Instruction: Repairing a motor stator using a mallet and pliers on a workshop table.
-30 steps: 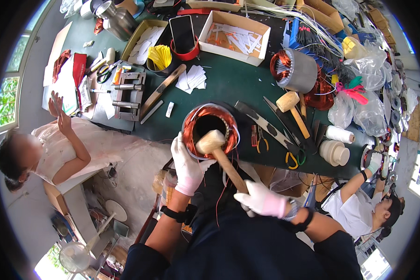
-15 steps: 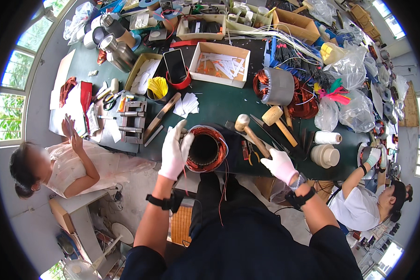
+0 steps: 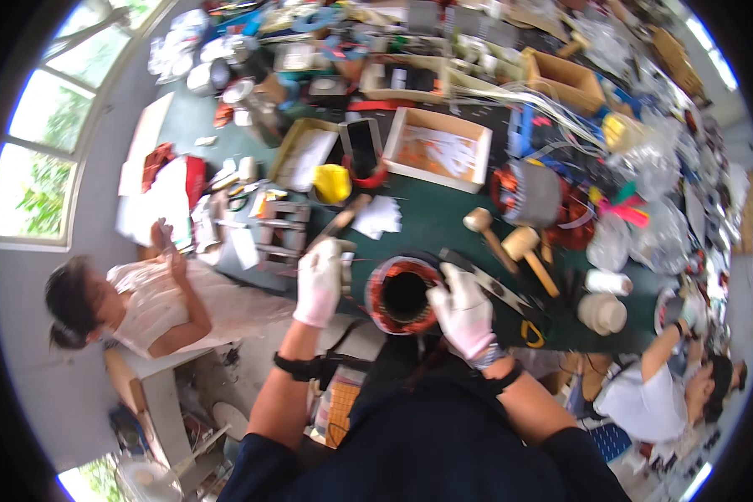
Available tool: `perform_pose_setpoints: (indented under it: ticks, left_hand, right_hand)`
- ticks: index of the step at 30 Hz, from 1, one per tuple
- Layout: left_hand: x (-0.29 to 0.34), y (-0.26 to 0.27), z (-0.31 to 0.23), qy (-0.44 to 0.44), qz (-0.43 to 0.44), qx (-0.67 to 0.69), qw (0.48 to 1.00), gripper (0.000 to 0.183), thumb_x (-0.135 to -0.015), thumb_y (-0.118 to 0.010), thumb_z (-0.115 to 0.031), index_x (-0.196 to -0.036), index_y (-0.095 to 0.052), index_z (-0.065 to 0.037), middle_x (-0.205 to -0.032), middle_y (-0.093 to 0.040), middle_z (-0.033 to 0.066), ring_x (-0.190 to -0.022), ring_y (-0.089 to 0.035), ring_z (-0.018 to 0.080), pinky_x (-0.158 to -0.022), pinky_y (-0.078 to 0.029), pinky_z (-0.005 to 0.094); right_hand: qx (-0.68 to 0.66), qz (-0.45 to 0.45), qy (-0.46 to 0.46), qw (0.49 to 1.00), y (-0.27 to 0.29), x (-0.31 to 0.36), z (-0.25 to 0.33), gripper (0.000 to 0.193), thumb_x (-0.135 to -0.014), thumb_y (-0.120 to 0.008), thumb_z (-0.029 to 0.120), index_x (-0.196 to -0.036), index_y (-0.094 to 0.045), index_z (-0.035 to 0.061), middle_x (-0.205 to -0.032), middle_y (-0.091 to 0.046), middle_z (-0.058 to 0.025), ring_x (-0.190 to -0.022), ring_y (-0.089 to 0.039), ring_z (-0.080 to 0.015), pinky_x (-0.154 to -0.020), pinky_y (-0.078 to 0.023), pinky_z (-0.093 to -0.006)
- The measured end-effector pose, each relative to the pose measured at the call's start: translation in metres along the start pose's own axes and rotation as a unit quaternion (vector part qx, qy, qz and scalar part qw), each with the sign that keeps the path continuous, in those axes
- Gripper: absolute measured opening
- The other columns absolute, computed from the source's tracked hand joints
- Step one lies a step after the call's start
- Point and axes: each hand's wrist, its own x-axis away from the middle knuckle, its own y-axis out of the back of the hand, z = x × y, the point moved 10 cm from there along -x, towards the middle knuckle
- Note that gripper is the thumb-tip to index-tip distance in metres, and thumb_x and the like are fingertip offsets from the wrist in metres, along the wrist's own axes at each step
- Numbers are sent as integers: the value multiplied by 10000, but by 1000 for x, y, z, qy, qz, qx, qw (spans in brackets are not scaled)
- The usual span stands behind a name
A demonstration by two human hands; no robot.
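A round motor stator [image 3: 376, 299] with copper-coloured windings stands at the table's near edge, its dark bore facing up. My right hand [image 3: 464, 311], in a white glove, grips its right rim, the thumb at the bore's edge. Left of the stator, a little apart from it, is my gloved left hand [image 3: 319, 283]; blur hides whether its fingers hold anything. Just beyond that hand lies a flat wooden strip [image 3: 340, 221]. Two mallets lie to the right: one with a round head [image 3: 477, 219], the other with a pale head [image 3: 521, 243].
Scissors with yellow handles [image 3: 531, 334] lie right of my right hand. Farther back are an open box of paper strips [image 3: 397, 156], a phone [image 3: 361, 147] and another wound stator [image 3: 537, 192]. A person [image 3: 163, 297] is at the left, another [image 3: 648, 393] at the right.
My right hand has let go of the round-headed mallet, which now lies beside the other, and has moved left onto the stator. My left hand has come off the stator. The view has shifted.
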Motion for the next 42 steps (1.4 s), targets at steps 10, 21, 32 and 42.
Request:
perform_pose_setpoints:
  ticks: [10, 21, 32, 42]
  left_hand:
    - [-19, 59, -2, -18, 2, 24, 1000, 505, -1160, -419, -377, -1004, -697, 16, -554, -509, -30, -438, -427, 53, -466, -376, 230]
    - [-38, 210, -49, -118, -193, -39, 973, 317, -1107, -569, -264, -1307, -689, -50, -1052, -691, 54, -804, -579, 69, -674, -478, 272]
    - [12, 88, 149, 78, 206, -70, 973, 614, -956, -766, -74, -1514, -513, -26, -1172, -618, 50, -841, -591, 92, -765, -528, 246]
    - [43, -10, 69, 97, 117, -166, 974, 493, -1082, -621, -148, -1545, -487, -42, -1014, -656, 12, -759, -612, 43, -655, -513, 211]
  right_hand:
    - [-405, -37, -394, 824, 19, -27, -152, 513, -1091, -541, 576, -870, -553, 114, -588, -421, 16, -427, -472, -128, -379, -398, -306]
    - [-410, -338, -340, 776, 191, 40, -142, 260, -1079, -609, 434, -930, -592, 222, -742, -506, 64, -554, -441, -89, -501, -346, -285]
    - [110, -210, -354, 905, 179, 184, -231, 478, -915, -788, 310, -1224, -650, -27, -1015, -716, -227, -981, -702, -386, -886, -560, -467]
    - [328, -82, -451, 826, 299, 132, -332, 887, -749, -915, 438, -1470, -524, 100, -1303, -612, -259, -1196, -643, -465, -1005, -564, -546]
